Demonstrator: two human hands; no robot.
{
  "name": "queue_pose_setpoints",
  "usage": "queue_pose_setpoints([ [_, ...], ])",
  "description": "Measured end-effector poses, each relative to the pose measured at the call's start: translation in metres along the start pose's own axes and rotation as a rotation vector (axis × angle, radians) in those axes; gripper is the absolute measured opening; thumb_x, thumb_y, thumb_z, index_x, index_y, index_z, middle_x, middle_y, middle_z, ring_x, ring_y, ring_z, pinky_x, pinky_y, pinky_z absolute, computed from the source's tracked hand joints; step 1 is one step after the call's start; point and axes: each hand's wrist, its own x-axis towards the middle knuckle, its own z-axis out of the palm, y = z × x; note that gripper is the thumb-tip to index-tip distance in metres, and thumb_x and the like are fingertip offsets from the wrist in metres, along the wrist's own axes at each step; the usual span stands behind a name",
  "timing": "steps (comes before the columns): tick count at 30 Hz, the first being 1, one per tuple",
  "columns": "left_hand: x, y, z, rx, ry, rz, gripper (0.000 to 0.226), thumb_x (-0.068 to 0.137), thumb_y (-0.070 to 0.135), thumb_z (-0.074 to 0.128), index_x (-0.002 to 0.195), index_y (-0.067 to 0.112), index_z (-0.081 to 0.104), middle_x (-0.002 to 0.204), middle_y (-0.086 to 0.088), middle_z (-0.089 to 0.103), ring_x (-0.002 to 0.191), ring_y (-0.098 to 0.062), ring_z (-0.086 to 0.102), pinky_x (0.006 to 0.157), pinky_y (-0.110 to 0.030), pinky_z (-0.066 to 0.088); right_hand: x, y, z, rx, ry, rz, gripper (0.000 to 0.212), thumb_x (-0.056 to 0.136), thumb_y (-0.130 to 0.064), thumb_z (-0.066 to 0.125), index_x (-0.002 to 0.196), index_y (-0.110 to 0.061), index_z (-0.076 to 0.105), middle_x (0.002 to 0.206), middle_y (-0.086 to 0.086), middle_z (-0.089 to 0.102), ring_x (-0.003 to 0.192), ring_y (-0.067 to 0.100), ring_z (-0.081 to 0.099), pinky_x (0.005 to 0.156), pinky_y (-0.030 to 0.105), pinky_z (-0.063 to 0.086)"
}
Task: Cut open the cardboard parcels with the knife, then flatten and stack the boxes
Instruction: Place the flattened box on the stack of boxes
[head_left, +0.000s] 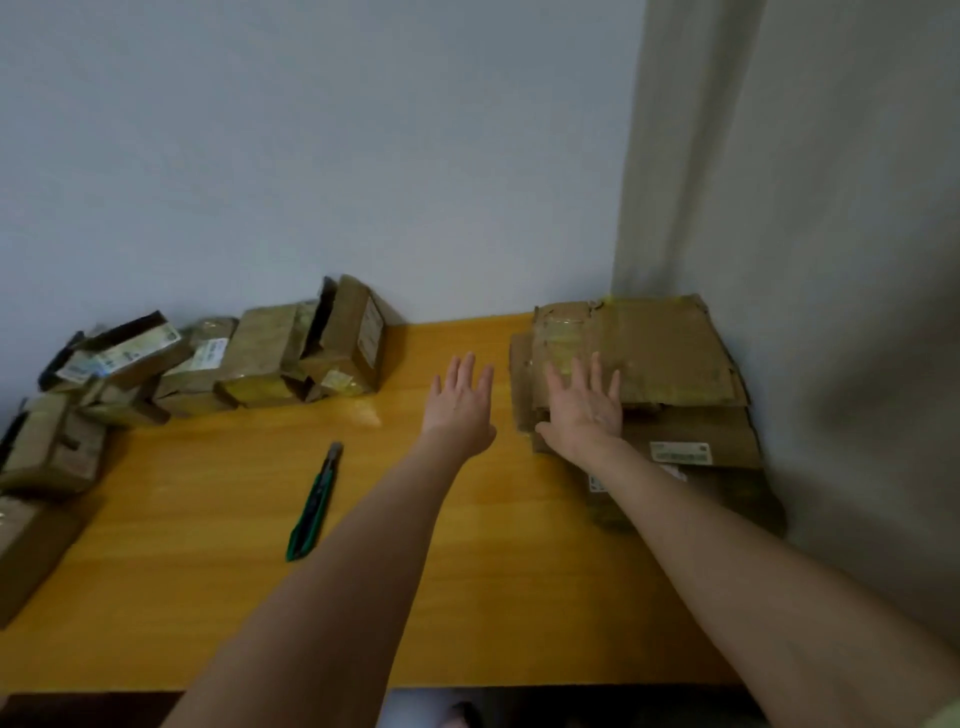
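Filling the far side of the scene, a pale wall (311, 156) runs behind everything, with a grey-beige curtain (841, 234) hanging down the right. Below them a yellow wooden table (208, 597) stretches from the near edge to the wall.

A heap of cardboard parcels (260, 358) sits along the far left of the table and runs down its left edge; they are brown, taped, and several carry white labels. The one at the right end of the heap leans tilted against its neighbour.

At the far right corner, against the curtain, lies the stack of flattened boxes (675, 353), sheets piled unevenly so that the lower ones stick out toward the near side. A white label (680, 453) shows on one of those lower sheets.

Both bare forearms reach in from the near edge. The right hand (587, 410) lies palm-down on the near left part of the top sheet, fingers straight and slightly spread, gripping nothing. The left hand (460, 410) is over the bare table just left of the stack, fingers straight and close together, holding nothing; whether it touches the wood cannot be told.

The knife (314, 501), a green-handled utility cutter, lies on the table left of the left forearm, apart from both hands, its tip pointing toward the wall.
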Motion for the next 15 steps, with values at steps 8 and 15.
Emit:
queue_pose_setpoints([
  [8, -0.059, -0.103, 0.024, -0.02, 0.012, -0.053, 0.081, 0.096, 0.035, 0.055, 0.155, 0.017, 0.003, 0.162, -0.008, -0.009, 0.149, -0.027, -0.006, 0.121, -0.045, 0.011, -0.022, -0.113, 0.012, -0.047, 0.013, -0.049, 0.075, 0.095, -0.03, 0.052, 0.154, -0.024, 0.007, 0.161, 0.01, -0.003, 0.147, 0.036, -0.012, 0.118, 0.053, -0.003],
  [15, -0.126, -0.243, 0.069, -0.065, -0.001, -0.115, 0.082, 0.094, 0.033, 0.057, 0.154, 0.017, 0.005, 0.162, -0.01, -0.008, 0.149, -0.028, -0.006, 0.12, -0.046, 0.011, -0.059, -0.269, 0.047, 0.002, 0.017, -0.125, 0.074, 0.094, -0.033, 0.054, 0.153, -0.022, 0.011, 0.161, 0.01, 0.002, 0.147, 0.035, -0.011, 0.119, 0.051, 0.001],
])
